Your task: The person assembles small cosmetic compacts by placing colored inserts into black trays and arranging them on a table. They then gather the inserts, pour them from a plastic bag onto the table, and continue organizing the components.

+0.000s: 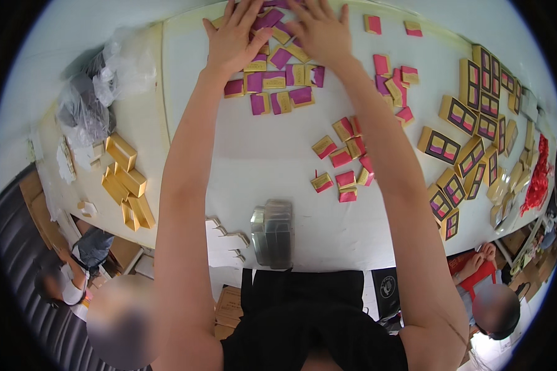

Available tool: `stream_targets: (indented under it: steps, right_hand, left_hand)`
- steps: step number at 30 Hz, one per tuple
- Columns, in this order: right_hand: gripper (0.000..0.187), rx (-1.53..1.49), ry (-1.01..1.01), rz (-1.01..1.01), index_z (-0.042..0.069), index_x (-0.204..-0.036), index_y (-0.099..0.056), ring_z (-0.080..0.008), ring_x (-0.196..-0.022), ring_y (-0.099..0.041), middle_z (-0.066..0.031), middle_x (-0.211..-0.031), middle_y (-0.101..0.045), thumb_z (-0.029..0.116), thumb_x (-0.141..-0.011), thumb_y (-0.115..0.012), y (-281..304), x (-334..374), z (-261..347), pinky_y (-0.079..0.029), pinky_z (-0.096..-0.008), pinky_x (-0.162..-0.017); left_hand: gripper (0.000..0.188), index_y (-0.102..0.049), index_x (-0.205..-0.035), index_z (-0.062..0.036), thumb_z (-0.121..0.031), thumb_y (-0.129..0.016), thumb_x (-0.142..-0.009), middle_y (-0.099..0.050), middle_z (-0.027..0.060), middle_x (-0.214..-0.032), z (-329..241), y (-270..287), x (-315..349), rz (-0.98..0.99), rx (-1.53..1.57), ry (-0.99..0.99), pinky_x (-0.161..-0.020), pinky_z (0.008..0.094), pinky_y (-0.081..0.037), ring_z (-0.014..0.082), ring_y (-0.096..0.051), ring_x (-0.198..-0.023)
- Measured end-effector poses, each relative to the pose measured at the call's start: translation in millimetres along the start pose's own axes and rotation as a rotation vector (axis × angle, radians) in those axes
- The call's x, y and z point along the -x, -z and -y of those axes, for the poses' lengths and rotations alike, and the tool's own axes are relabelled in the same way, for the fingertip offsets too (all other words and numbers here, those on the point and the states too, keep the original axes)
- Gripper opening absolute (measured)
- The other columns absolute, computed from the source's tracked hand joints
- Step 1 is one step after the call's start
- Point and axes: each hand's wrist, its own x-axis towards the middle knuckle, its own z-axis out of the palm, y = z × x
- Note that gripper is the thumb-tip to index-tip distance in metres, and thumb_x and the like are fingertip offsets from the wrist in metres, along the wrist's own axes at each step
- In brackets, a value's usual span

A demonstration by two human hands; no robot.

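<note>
Just beyond the person's black top [297, 309], at the near edge of the white table [254, 167], stood a stack of clear plastic trays [278, 234], with white card pieces [224, 241] beside it on the left. Farther in, pink-and-gold packets [341, 156] were scattered beside the right forearm [377, 123]. Empty gold boxes [120, 185] lay well off to the left; gold boxes with dark inserts [461, 114] crowded the right.

Beyond the bare middle of the tabletop were the purple-and-gold packets [274, 80], in loose rows at the near side and overlapping at odd angles under the hands. They looked small, light and fairly stiff—smooth-faced too, so likely to slide over one another. A pinch across two opposite edges seemed the surest hold, since pressing on a broad face might have skidded or creased the wrapper.

Farthest out, the left hand [234, 34] was palm down above them, fingers spread, thumb stretched inward. The right hand [322, 34], somewhat blurred, was also spread over the pile's right side—whether any fingertip pinched a packet, I could not tell.
</note>
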Motion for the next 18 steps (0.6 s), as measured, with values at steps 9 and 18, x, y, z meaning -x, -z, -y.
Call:
stream_targets:
  steps: [9,18]
  right_hand:
    - [0.045,-0.097,-0.173,-0.064,0.004,-0.123,-0.054,-0.0322,-0.123,-0.049,-0.0127,-0.128,-0.056,0.023,-0.084,-0.068,74.2,102.8,19.0,-0.032,-0.0527,-0.107]
    - [0.043,0.165,-0.156,0.037,0.003,-0.119,-0.053,-0.0268,-0.118,-0.05,-0.0086,-0.118,-0.06,0.024,-0.084,-0.066,81.5,110.0,29.3,-0.027,-0.0662,-0.104]
  left_hand:
    - [0.067,-0.04,-0.145,-0.0262,-0.042,-0.062,-0.084,-0.026,0.0035,-0.156,-20.5,34.4,68.7,0.111,0.03,-0.086,-0.101,0.0752,-0.015,0.0372,-0.02,-0.143]
    - [0.08,-0.032,-0.149,-0.0226,-0.056,-0.06,-0.082,-0.019,0.0126,-0.157,-75.3,39.9,120.8,0.251,-0.038,-0.062,-0.1,0.076,-0.008,0.0434,-0.014,-0.143]
